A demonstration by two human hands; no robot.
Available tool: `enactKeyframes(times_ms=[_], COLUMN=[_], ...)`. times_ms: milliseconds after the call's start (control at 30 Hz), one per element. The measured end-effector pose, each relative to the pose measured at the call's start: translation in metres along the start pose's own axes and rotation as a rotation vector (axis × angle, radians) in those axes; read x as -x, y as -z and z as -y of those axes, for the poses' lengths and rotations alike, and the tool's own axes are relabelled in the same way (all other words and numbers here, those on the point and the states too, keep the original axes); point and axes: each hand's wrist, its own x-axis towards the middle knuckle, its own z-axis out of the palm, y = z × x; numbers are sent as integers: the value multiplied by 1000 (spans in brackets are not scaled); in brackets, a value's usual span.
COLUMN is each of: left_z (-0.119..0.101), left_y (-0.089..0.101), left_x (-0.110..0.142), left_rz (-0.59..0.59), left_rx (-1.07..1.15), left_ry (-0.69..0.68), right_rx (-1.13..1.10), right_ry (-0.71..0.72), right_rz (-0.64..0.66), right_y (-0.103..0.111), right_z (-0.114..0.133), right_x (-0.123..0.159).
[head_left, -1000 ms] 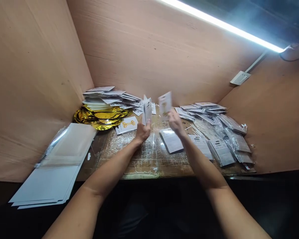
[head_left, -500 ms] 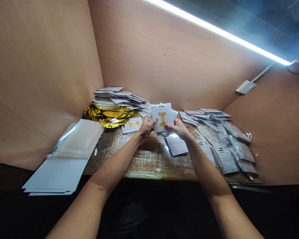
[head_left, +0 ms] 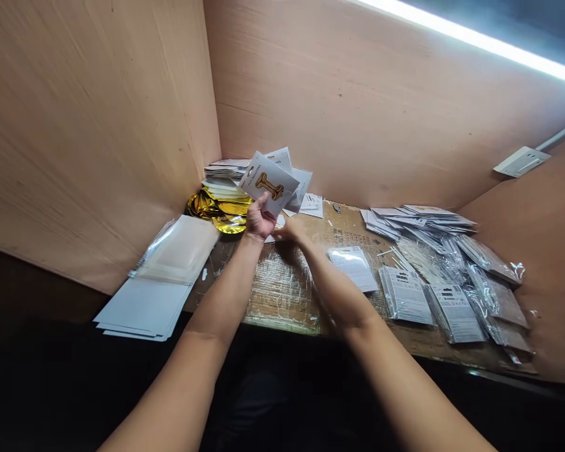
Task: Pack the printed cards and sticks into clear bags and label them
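The left hand (head_left: 258, 218) is grasping, fingers clenched, a white rectangular card bearing a gold letter-shaped foil balloon (head_left: 267, 183), which is tilting up above those fingers with more white cards (head_left: 292, 168) fanned behind it. The right hand (head_left: 294, 231) is hovering just beside the left fingers (whether it is gripping anything, I cannot tell). Crumpled gold foil discs (head_left: 219, 210) are lying beyond the left fingers, and clear-sleeved packets (head_left: 452, 314) are sitting well right of them.

Fanned white cards (head_left: 282, 188), tilted, gold foil letter (head_left: 269, 186) on the front one
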Motion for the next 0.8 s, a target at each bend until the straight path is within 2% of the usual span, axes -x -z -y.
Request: enactKeyframes(times_ms=[67, 133, 167, 233, 300, 333, 400, 467, 500, 567, 633, 667, 700, 733, 800], left_z=[6, 13, 16, 26, 39, 47, 63, 76, 80, 83, 81, 79, 76, 73, 64], left_y=[-1, -3, -4, -5, -7, -8, -10, -11, -12, -12, -11, -9, -8, -6, -1], left_x=[0, -1, -2, -2, 1, 4, 13, 23, 27, 30, 31, 30, 29, 27, 23], left_rz=[4, -47, -93, -183, -219, -206, -131, -64, -47, -39, -3, 32, 78, 138, 292], left_rx=[-74, -151, -179, -209, -213, -213, -225, -251, -265, -286, -308, -327, -357, -405, -544], left_ry=[-69, -169, -220, -282, -271, -243, -164, -109, -93, -74, -54, -52, -59, -64, -30], right_rx=[-208, -356, -436, -719, -967, -1033, -1070, -1002, -926, -699, -414, -282, -180, -128, -204], right_ry=[-7, -3, 18, 105, 219, 260, 279, 215, 167, 83, 60, 68, 82, 110, 201], right_rz=[-53, -190, -307, -619, -788, -788, -691, -564, -543, -661, -840, -851, -768, -603, -200], right_y=[13, 43, 62, 98, 119, 120, 109, 89, 83, 83, 102, 116, 129, 142, 156], right_z=[-10, -34, -48, -71, -77, -74, -59, -43, -39, -41, -55, -63, -70, -77, -86], right_x=[-1, 2, 6, 16, 30, 38, 53, 66, 71, 80, 84, 83, 80, 76, 65])
